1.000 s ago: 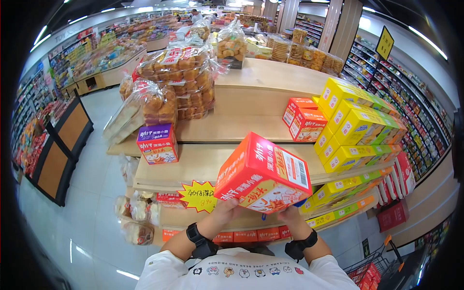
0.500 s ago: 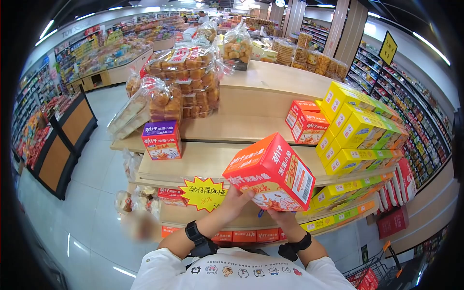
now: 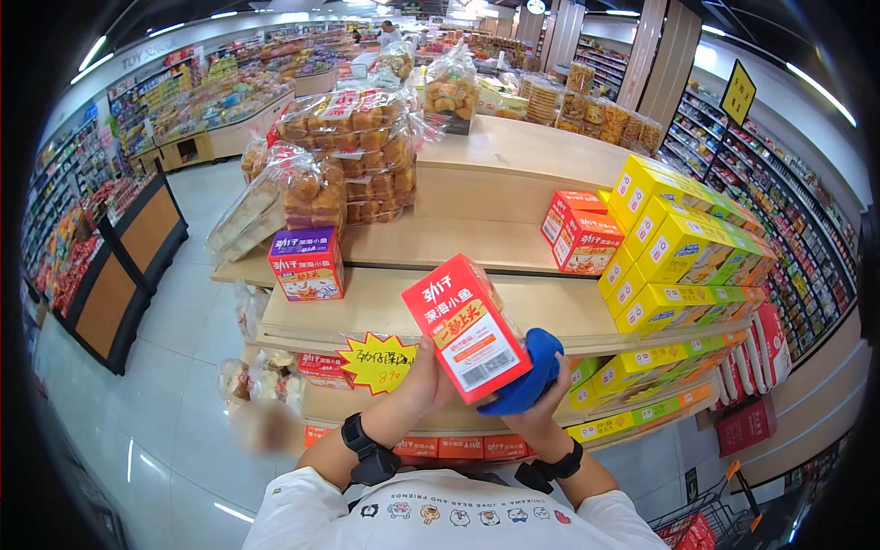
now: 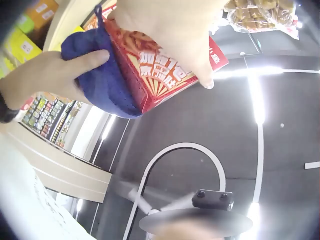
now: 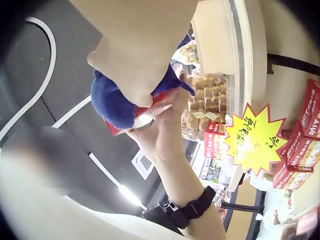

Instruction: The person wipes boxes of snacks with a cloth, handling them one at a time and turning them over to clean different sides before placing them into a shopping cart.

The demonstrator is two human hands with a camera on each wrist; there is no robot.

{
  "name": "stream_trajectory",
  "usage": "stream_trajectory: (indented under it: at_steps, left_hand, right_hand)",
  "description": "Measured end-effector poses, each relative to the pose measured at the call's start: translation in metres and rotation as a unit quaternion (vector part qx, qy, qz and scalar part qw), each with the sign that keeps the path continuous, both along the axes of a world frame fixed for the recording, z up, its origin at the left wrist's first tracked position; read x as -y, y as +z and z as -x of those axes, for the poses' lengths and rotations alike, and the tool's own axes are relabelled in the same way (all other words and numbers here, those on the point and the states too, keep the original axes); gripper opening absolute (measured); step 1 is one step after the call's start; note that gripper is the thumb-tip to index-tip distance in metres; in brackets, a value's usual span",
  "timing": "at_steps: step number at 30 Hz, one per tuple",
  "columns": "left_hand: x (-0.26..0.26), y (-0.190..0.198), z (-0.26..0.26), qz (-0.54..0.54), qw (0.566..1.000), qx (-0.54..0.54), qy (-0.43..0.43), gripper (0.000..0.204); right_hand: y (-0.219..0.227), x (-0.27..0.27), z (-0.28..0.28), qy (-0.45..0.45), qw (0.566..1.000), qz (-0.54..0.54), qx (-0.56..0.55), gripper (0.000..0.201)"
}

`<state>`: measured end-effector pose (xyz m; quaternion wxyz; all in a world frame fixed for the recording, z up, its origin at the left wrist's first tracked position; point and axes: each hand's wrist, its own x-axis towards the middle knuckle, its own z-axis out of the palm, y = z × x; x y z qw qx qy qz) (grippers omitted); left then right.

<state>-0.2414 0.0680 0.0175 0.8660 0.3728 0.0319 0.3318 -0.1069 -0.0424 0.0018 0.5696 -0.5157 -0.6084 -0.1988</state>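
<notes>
Held box (image 3: pixel 467 325) before wooden shelves (image 3: pixel 380 307); tiled floor (image 3: pixel 174 330)

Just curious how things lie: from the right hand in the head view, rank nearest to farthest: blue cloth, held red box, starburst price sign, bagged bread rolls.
1. Blue cloth: in the right hand.
2. Held red box: just left of the cloth.
3. Starburst price sign: farther left.
4. Bagged bread rolls: back left.
</notes>
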Motion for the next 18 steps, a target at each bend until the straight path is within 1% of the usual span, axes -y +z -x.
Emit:
stream_trajectory:
  at_steps: [1, 2, 6, 7, 8, 9, 10, 13, 14, 17, 18]
  left_hand:
    - [0.003, 0.011, 0.004, 0.001, 1.0, -0.014, 0.003, 0.094]
    - [0.007, 0.025, 0.008, 0.008, 1.0, -0.018, 0.011, 0.09]
    - [0.005, 0.025, 0.014, 0.039, 0.999, -0.027, -0.011, 0.084]
    - [0.005, 0.022, 0.015, 0.03, 0.999, -0.03, -0.027, 0.084]
    - [0.004, 0.019, 0.016, 0.021, 0.998, -0.033, -0.044, 0.083]
    - [0.002, 0.015, 0.018, 0.012, 0.997, -0.037, -0.061, 0.082]
    - [0.001, 0.01, 0.019, 0.034, 0.995, 0.004, -0.095, 0.078]
    - [0.004, 0.01, 0.018, 0.036, 0.992, -0.015, -0.116, 0.076]
    - [0.004, 0.013, 0.017, 0.052, 0.989, 0.011, -0.139, 0.073]
    - [0.011, 0.025, 0.016, 0.046, 0.982, -0.049, -0.178, 0.07]
    - [0.012, 0.022, 0.015, 0.08, 0.973, -0.05, -0.212, 0.067]
  right_hand:
    - [0.005, 0.003, 0.0, 0.009, 1.0, 0.013, 0.026, 0.097]
    - [0.014, 0.009, 0.002, 0.018, 0.998, 0.027, 0.051, 0.095]
    - [0.02, 0.022, -0.001, 0.1, 0.992, 0.025, 0.072, 0.068]
    - [0.023, 0.023, -0.001, 0.12, 0.989, 0.02, 0.082, 0.063]
    - [0.031, 0.026, 0.004, 0.133, 0.989, 0.019, 0.056, 0.047]
    - [0.035, 0.028, 0.005, 0.124, 0.99, 0.022, 0.059, 0.045]
    - [0.037, 0.029, 0.005, 0.114, 0.991, 0.024, 0.063, 0.042]
    - [0.043, 0.03, 0.005, 0.068, 0.995, 0.02, 0.076, 0.038]
    - [0.044, 0.03, 0.004, 0.05, 0.995, 0.016, 0.081, 0.038]
    - [0.046, 0.03, -0.001, -0.022, 0.997, 0.015, 0.07, 0.038]
    - [0.051, 0.029, -0.002, -0.044, 0.996, 0.015, 0.08, 0.043]
